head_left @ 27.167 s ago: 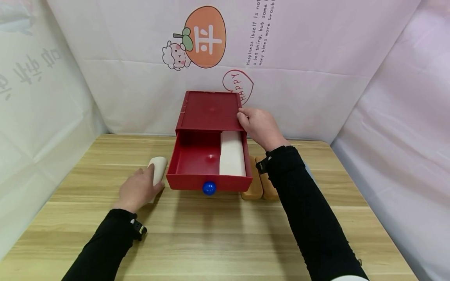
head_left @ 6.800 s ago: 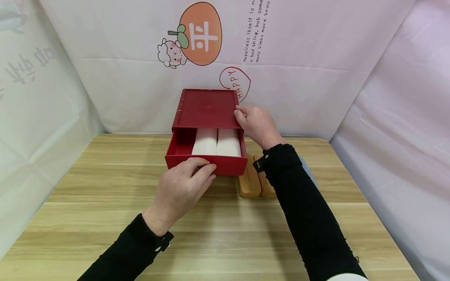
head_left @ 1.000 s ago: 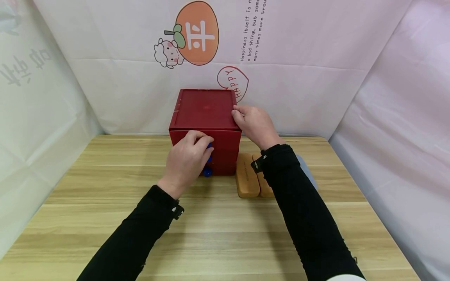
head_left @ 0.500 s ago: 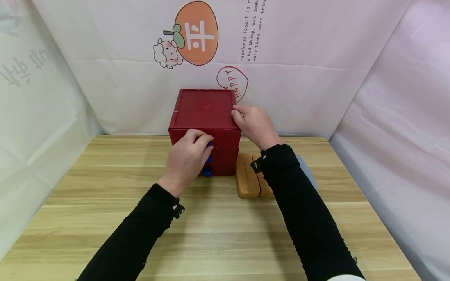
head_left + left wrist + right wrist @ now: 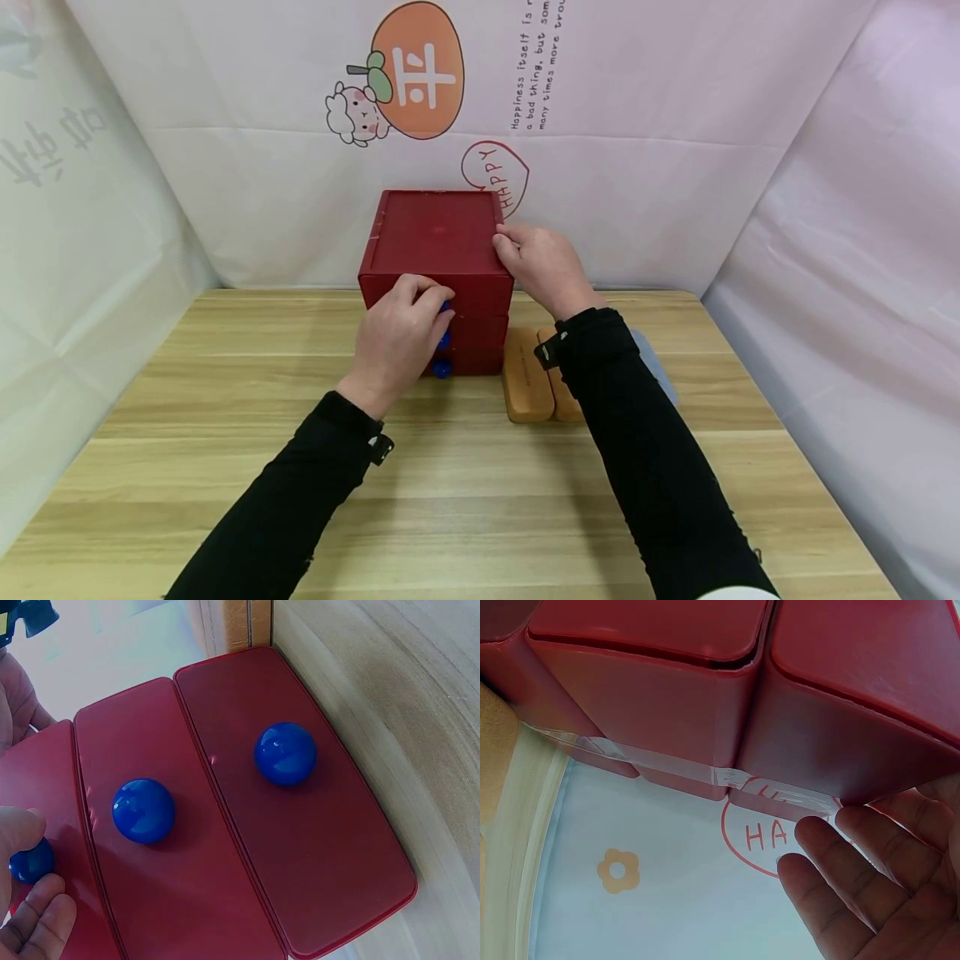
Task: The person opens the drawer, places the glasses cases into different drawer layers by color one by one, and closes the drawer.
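A dark red drawer unit (image 5: pixel 438 229) with three stacked drawers stands near the back of the table. All its drawer fronts sit flush. Each drawer has a round blue knob; the bottom knob (image 5: pixel 286 754) and the middle knob (image 5: pixel 143 811) show plainly in the left wrist view. My left hand (image 5: pixel 397 342) pinches the top knob (image 5: pixel 33 861) between thumb and fingers. At the unit's upper right edge, my right hand (image 5: pixel 546 265) rests against the side, its fingers nearly straight in the right wrist view. The drawers' contents are hidden.
Two rounded tan oblong pieces (image 5: pixel 528 379) lie side by side right of the unit, partly under my right sleeve. A pale blue item (image 5: pixel 655 367) shows behind that sleeve. Printed white cloth (image 5: pixel 600 200) hangs behind the wooden table (image 5: pixel 465 508). Clear tape (image 5: pixel 720 775) runs along the unit's side.
Earlier, my left hand held a white oblong item beside the open top drawer; later two lay inside. That drawer has since been pushed in flush. My right hand has stayed at the unit's edge.
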`<state>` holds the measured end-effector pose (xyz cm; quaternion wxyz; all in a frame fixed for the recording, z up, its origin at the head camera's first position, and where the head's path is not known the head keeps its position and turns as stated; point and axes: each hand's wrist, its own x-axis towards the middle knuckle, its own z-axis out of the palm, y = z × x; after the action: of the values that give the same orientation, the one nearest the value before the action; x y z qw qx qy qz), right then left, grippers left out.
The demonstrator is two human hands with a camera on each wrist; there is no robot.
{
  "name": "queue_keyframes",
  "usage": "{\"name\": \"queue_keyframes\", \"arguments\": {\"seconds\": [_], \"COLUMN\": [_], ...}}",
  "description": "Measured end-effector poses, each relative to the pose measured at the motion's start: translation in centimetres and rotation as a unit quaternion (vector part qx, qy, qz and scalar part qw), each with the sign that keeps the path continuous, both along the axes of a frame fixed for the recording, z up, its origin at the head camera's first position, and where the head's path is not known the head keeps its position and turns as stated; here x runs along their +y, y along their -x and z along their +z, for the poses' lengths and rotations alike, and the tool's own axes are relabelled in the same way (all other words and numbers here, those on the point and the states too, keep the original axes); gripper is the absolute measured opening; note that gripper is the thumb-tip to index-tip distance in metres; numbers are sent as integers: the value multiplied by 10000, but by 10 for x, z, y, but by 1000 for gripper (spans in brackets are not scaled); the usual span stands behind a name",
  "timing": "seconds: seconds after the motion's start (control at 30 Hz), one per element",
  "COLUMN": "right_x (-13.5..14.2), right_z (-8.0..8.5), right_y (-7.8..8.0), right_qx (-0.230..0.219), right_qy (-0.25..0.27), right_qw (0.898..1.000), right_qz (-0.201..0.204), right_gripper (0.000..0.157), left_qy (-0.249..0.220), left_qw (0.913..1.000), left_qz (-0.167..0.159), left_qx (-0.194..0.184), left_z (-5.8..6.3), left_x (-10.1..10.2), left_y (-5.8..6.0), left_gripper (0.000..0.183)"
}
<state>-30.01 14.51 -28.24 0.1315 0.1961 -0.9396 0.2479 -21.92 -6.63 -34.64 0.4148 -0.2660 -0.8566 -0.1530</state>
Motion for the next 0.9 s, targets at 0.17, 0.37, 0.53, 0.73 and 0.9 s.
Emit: {"name": "queue_keyframes", "arguments": {"seconds": [0.17,0.37,0.53,0.73,0.9], "right_x": [0,0,0,0,0], "right_z": [0,0,0,0,0], "right_y": [0,1,0,-1,0], "right_qx": [15,-41,-63,-59,-39], "right_qy": [-4,-9,13,13,17], "right_qw": [10000,10000,10000,10000,10000], "right_qz": [-3,-6,-11,-12,-5], "right_gripper": [49,50,50,50,50], "left_qy": [-11,-22,-37,11,48], "left_qw": [10000,10000,10000,10000,10000], "left_qz": [-8,-13,-41,-60,-42], "left_qx": [30,26,40,21,-33], "left_z": [-1,-2,-2,-3,-4], "left_x": [0,0,-1,-2,-2], "left_y": [0,1,1,0,-1], "left_gripper": [26,26,27,27,30]}}
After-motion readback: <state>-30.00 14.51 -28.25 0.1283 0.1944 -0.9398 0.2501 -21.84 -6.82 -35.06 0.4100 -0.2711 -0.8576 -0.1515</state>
